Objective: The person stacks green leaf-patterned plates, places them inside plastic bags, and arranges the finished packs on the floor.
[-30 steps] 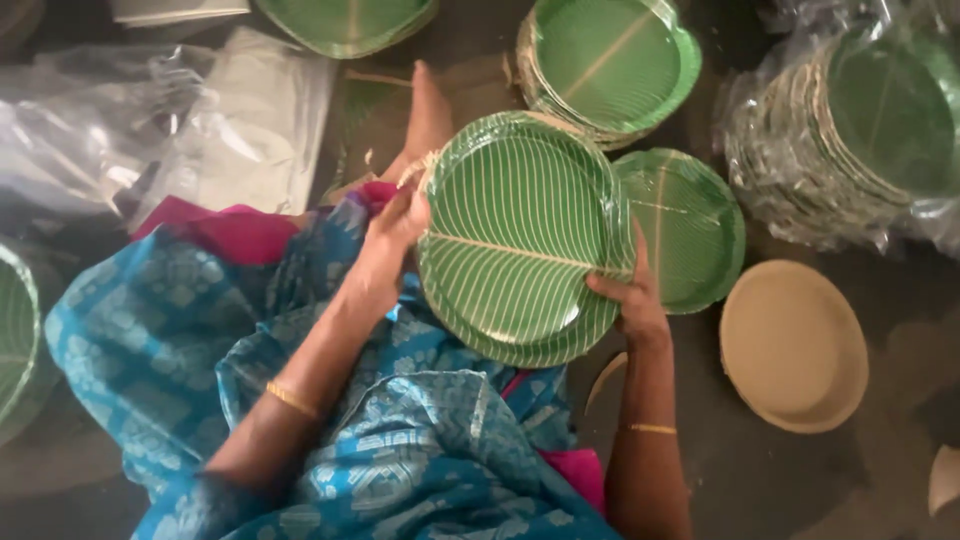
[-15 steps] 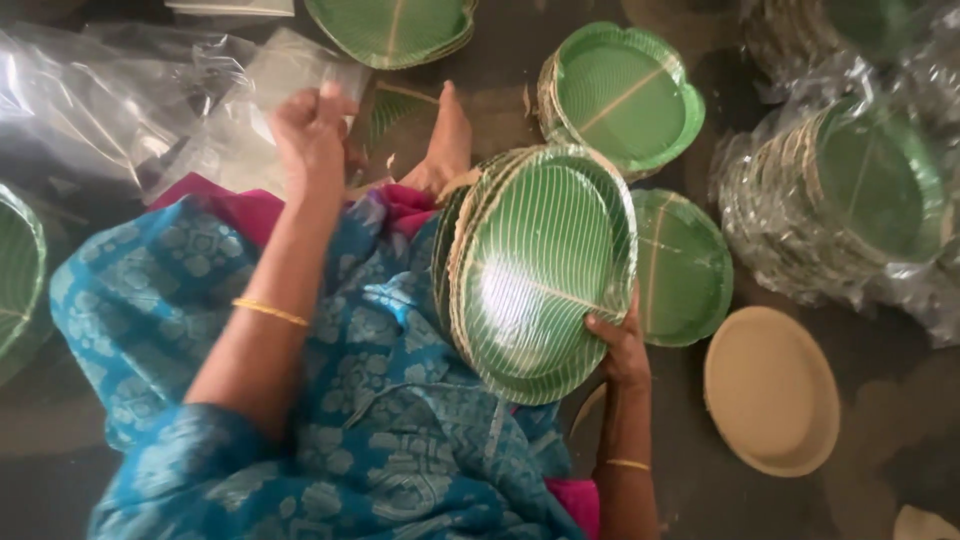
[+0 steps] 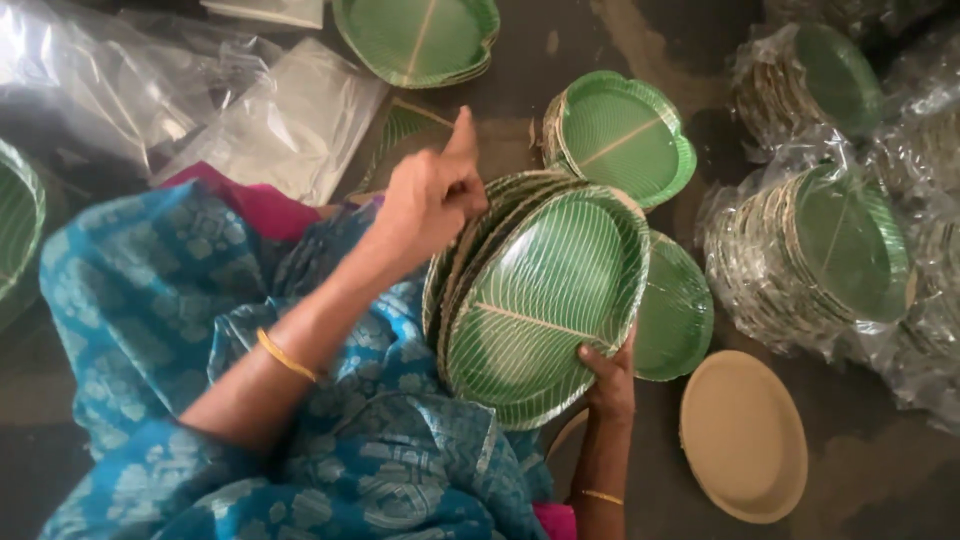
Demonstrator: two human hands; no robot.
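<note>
The right hand [image 3: 607,378] is gripping a stack of green leaf plates [image 3: 540,300] by its lower rim, propping it on edge over the lap so the edges are facing up. The left hand [image 3: 432,195] is resting loosely curled on the top edges, one finger sticking up, holding nothing. A tan plate [image 3: 743,436] is lying upside down on the floor nearby, with bagged stacks [image 3: 820,255] sitting beside it.
</note>
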